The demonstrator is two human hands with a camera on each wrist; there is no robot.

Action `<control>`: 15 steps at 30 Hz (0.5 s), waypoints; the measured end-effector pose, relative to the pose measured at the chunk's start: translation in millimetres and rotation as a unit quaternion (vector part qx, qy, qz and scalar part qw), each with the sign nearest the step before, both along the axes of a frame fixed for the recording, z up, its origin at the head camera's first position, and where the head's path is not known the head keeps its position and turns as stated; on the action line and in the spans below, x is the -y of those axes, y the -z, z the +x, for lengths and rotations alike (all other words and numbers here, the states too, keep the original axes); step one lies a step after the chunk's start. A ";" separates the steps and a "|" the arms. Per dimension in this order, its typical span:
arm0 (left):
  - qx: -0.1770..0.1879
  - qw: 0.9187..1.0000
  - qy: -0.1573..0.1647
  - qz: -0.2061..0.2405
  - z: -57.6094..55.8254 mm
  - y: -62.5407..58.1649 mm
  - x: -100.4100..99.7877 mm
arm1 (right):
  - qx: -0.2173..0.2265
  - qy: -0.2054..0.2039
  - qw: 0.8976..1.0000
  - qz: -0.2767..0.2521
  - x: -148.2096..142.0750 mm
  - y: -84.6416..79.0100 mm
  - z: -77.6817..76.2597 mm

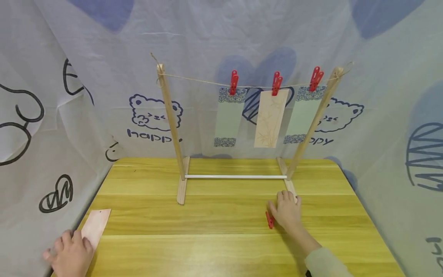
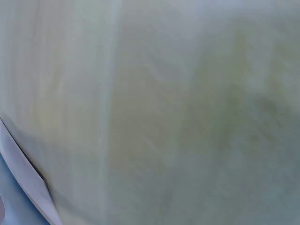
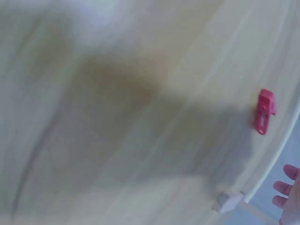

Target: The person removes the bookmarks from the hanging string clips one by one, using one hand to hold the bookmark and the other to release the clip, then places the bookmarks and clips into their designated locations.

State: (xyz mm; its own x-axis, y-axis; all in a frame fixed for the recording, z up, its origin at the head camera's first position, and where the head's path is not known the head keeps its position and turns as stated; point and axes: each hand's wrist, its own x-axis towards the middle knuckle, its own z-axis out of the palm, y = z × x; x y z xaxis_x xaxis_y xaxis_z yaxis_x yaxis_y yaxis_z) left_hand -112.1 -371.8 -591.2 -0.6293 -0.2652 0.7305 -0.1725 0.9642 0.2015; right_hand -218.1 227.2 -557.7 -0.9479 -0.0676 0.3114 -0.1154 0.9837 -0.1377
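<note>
Head view is showing a wooden stand (image 1: 171, 123) rising from the far part of a desk (image 1: 200, 246), with a string (image 1: 200, 80) running between its two posts and a white bar (image 1: 235, 177) joining them low down. On the string, a left clothespin (image 1: 233, 84) is holding a green card with blue patterned ends (image 1: 228, 119), a middle clothespin (image 1: 276, 84) is holding a beige card (image 1: 270, 119), and a right clothespin (image 1: 315, 80) is holding another green card (image 1: 301, 117), which is passing partly behind the stand's right post.

Well to the left of the stand and nearer the person, a pink card (image 1: 97, 225) is lying on the desk. The left hand (image 1: 71, 252) is covering its near part, spreading its loosely bent fingers; the left wrist view is blurring too much to tell how firmly they are touching it.

In front of the stand's right foot, a loose red clothespin (image 1: 269, 220) is lying on the desk. The right hand (image 1: 288, 211) is hovering just beside it, near that foot, with its fingers relaxing apart. A pale sleeve (image 1: 327, 263) is covering that forearm.

Behind the stand, a pale cloth (image 1: 207, 30) is hanging, displaying bear drawings.
</note>
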 end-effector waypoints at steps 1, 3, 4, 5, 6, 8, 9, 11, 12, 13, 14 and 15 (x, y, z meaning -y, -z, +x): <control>0.000 1.000 0.007 -0.005 -2.9 -2.5 -2.8 | -0.006 0.000 1.000 -0.002 -0.5 -2.7 -1.2; 0.014 1.000 0.021 0.000 -7.9 -9.5 -9.4 | -0.020 -0.003 1.000 -0.010 -1.0 -8.3 -3.9; 0.023 0.999 0.028 0.005 -10.3 -13.0 -12.8 | -0.026 -0.006 1.000 -0.014 -1.1 -11.0 -5.3; 0.046 0.998 0.031 0.015 -12.6 -17.2 -16.3 | -0.033 -0.008 0.999 -0.016 -1.1 -14.4 -6.7; 0.081 0.996 0.036 0.031 -14.4 -22.4 -20.1 | -0.039 -0.010 0.999 -0.015 -1.1 -18.0 -8.3; 0.155 0.985 0.041 0.058 -18.7 -31.9 -26.1 | -0.053 -0.013 0.998 -0.018 -0.8 -25.8 -12.5; 0.184 0.980 0.044 0.065 -21.6 -36.2 -28.7 | -0.057 -0.013 0.998 -0.021 -0.8 -30.2 -14.8; 0.229 0.970 0.052 0.069 -28.5 -43.4 -33.0 | -0.066 -0.012 0.997 -0.026 -0.7 -40.2 -19.3; 0.243 0.966 0.058 0.070 -32.1 -46.5 -35.0 | -0.070 -0.011 0.997 -0.027 -0.7 -45.2 -21.7; 0.251 0.963 0.064 0.069 -35.8 -48.8 -37.0 | -0.075 -0.011 0.997 -0.031 -0.8 -50.4 -24.1; 0.259 0.961 0.070 0.067 -39.5 -51.2 -39.0 | -0.078 -0.010 0.996 -0.031 -0.9 -55.9 -26.0; 0.263 0.960 0.075 0.065 -43.2 -53.2 -41.3 | -0.083 -0.010 0.996 -0.030 -1.2 -60.8 -28.2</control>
